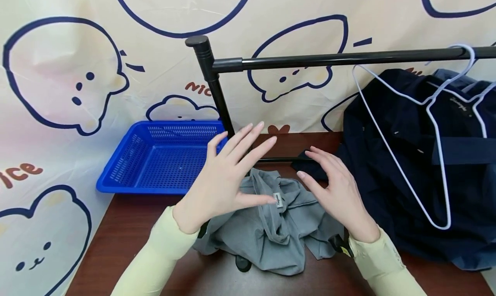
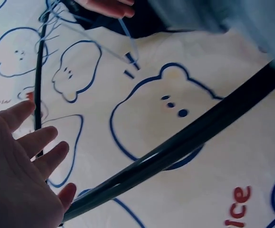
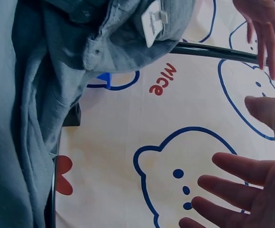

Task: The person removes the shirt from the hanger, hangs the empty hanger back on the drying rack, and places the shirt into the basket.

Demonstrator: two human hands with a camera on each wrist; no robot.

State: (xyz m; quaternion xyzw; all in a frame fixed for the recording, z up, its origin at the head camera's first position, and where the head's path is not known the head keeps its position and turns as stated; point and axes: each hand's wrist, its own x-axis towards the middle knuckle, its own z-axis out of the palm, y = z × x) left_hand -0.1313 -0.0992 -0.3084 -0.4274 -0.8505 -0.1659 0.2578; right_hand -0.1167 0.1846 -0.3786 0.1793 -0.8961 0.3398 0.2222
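A crumpled grey garment (image 1: 267,244) with a small white label (image 1: 278,200) lies on the brown table in the head view. Above its left part I hold my left hand (image 1: 228,171), fingers spread and nothing in them. My right hand (image 1: 339,188) hovers over the garment's right side, its fingers slightly bent and also holding nothing. In the left wrist view the left hand (image 2: 18,171) shows spread fingers. The right wrist view has the right hand (image 3: 256,185) with parted fingers, and the grey garment (image 3: 33,118) with its label beside it.
Behind the garment stands a black clothes rack (image 1: 310,61). Pale hangers (image 1: 439,158) hang from its bar at the right, by a pile of dark blue clothes (image 1: 387,184). A blue plastic basket (image 1: 143,190) sits at the back left. A printed cloth covers the wall.
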